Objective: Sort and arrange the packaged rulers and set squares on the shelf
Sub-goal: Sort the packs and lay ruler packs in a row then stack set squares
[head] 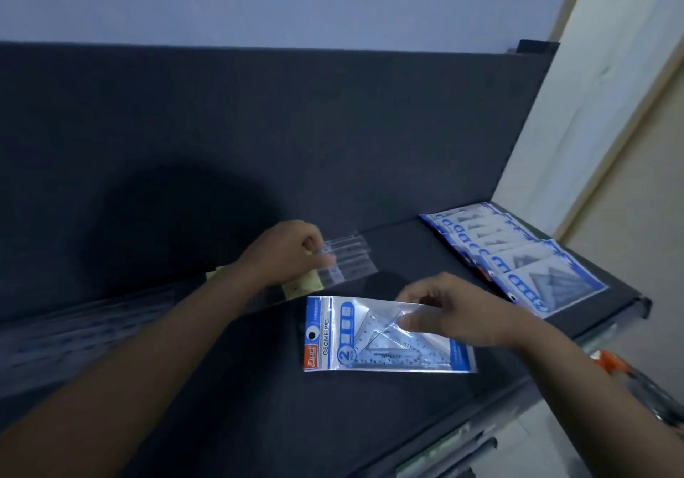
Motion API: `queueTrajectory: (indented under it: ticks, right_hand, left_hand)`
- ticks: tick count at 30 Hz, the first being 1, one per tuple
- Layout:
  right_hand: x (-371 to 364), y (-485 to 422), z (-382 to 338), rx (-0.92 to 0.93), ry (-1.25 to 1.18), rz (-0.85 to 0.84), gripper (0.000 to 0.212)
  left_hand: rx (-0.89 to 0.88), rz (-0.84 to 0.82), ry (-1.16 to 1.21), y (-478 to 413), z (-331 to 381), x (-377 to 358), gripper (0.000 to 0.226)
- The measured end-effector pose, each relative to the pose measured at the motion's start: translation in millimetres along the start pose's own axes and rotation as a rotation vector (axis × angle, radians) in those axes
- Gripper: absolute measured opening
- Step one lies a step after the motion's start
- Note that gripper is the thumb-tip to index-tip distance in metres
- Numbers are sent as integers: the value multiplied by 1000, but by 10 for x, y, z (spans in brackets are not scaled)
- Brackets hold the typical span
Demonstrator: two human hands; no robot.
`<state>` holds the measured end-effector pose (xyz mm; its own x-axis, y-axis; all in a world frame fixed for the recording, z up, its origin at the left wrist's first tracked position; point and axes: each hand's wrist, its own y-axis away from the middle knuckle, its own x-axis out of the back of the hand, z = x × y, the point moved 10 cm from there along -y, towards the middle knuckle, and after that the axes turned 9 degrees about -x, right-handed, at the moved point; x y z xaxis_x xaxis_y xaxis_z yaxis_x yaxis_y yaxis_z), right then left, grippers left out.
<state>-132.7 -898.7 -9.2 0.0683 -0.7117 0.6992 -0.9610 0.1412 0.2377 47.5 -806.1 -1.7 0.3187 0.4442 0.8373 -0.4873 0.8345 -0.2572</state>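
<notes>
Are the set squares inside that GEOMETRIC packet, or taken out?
Inside: clear triangular set squares show through the transparent front of the GEOMETRIC packet, which the right hand pinches.

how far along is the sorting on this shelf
Done: a row of set-square packs lies overlapped at the right end of the shelf. In hand: the right hand pinches one loose set-square pack, the left hand grips clear ruler packs near the back. Left: both need placing; more long packs lie dimly at the left.

Bare forearms [148, 359], left hand [283, 252], right hand [457, 316]
</notes>
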Motion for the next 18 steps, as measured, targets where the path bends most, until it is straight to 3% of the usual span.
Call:
queueTrajectory:
  ticks: [2,4,7,11,18]
  right_hand:
    - [216,79,119,-7,-2,26,6]
    - [470,160,246,-6,-21,64,3]
    - [893,269,547,-24,-44,114,4]
    - [1475,433,1111,-33,-71,103,8]
    - [2025,306,2132,21,28,84,20]
  left_hand:
    - [-21,-64,257,-146,380,-109,33]
    - [-15,-312,428,-243,841,-403,43]
    - [-107,-531,425,-393,1444,-817,37]
    - [-190,-548,346,-768,1955,-1346,18]
    - [-43,-405,210,-1331,2289,-2065,29]
